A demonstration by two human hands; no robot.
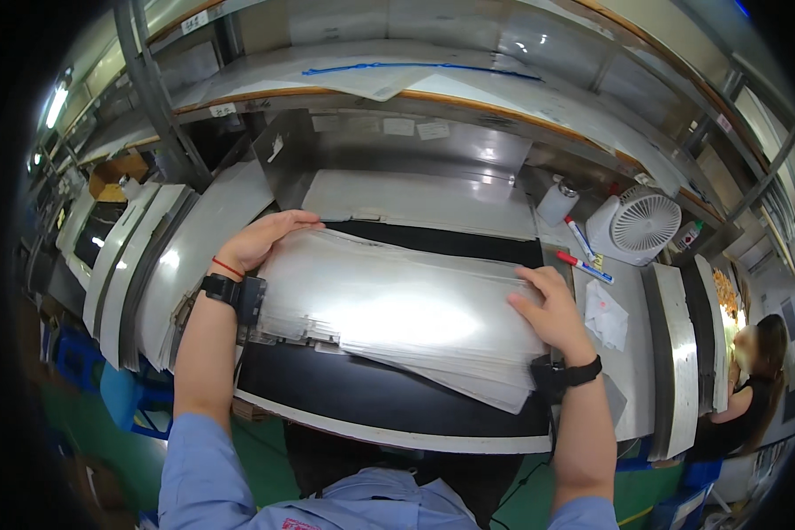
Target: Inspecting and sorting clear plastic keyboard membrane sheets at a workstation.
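A stack of thin silvery sheets [397, 287] with notched edges lies across a black mat [353, 384] in front of me. The sheets are unevenly fanned, and some lower ones stick out at the near right. My left hand [269, 238] rests along the stack's far left corner, fingers stretched out and not wrapped round anything. At the right end my right hand [556, 314] touches the sheets, with thumb and fingers apart. Behind the stack lies another flat pale sheet or pile [415, 196]; whether it is one or several I cannot tell.
Right of the mat are a white fan [640, 225], a bottle [557, 201], markers [585, 266] and crumpled white paper [605, 316]. Tall sheet stacks stand at left [141, 274] and right [671, 358]. A shelf [468, 97] spans overhead. A person [751, 389] sits at far right.
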